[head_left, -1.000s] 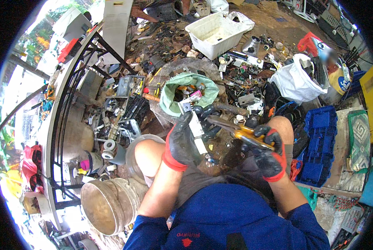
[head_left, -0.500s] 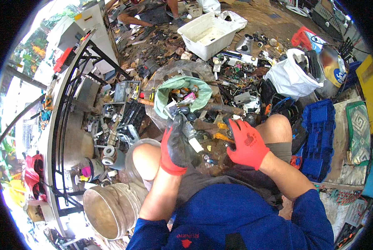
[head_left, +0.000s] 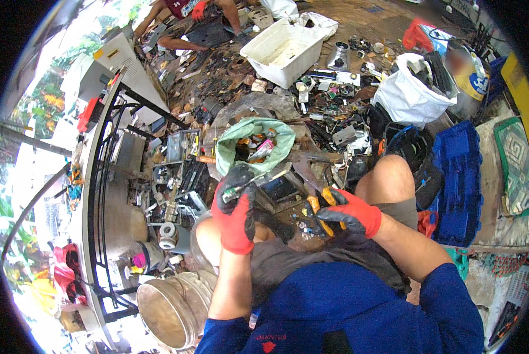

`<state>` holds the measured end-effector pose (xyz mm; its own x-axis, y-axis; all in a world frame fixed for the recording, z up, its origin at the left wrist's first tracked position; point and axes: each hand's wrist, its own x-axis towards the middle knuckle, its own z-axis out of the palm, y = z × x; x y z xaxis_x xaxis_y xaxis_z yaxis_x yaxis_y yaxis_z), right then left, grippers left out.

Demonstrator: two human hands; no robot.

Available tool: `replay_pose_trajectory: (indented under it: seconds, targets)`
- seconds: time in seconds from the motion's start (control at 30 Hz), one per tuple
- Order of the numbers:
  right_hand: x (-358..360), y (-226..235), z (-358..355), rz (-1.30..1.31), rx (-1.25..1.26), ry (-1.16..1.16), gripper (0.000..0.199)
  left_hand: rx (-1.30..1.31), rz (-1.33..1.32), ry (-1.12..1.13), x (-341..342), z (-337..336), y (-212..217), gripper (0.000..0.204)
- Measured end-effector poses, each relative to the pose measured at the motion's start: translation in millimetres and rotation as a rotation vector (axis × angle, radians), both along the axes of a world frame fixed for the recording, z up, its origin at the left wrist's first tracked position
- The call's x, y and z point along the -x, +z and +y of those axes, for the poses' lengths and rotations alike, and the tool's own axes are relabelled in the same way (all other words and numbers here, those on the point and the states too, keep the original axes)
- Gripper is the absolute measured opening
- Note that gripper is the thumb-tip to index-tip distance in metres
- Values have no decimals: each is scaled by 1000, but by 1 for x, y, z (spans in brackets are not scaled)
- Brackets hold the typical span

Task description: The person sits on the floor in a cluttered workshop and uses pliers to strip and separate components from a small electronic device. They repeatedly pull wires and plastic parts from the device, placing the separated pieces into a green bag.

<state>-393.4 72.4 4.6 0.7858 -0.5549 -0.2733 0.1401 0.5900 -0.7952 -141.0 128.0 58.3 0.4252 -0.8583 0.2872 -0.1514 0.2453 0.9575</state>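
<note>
Scrap metal piece [head_left: 236, 190], small and grey, sits clamped in the left hand [head_left: 236, 207], whose red-and-black gloved fingers are curled tightly round it above the person's left knee. Right hand [head_left: 350, 211], in a matching glove, is closed round the orange-and-black handles of a pair of pliers [head_left: 319, 209], held low between the knees with the tool pointing toward the left hand; the two hands are near each other but apart. Below them lies the person's lap in dark shorts and a blue shirt. Just ahead of the left hand stands an open green bag [head_left: 254, 141] holding mixed orange, pink and grey parts. Around it the floor [head_left: 335, 17] is strewn with small dark electronic and metal scrap. Further ahead rests a white rectangular plastic tub [head_left: 285, 50], and to the right of that a white plastic bag [head_left: 409, 94] stuffed with dark parts. A blue plastic crate [head_left: 459, 183] lies beside the right knee. On the person's left stands a black metal frame rack [head_left: 108, 194], and near the lower edge a round metal drum [head_left: 170, 307] lies open-mouthed. At the far top edge another person's legs and a red-gloved hand [head_left: 198, 9] are visible, well apart.
</note>
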Motion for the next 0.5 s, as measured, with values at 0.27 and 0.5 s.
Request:
replay_pose_trajectory:
  seconds: [0.27, 0.5]
  targets:
    - [-14, 3, 6, -205, -53, -161, 25, 241, -838, -76, 23, 7, 5, 40]
    - [-7, 25, -1, -149, 19, -9, 27, 418, -1158, -171, 31, 7, -4, 40]
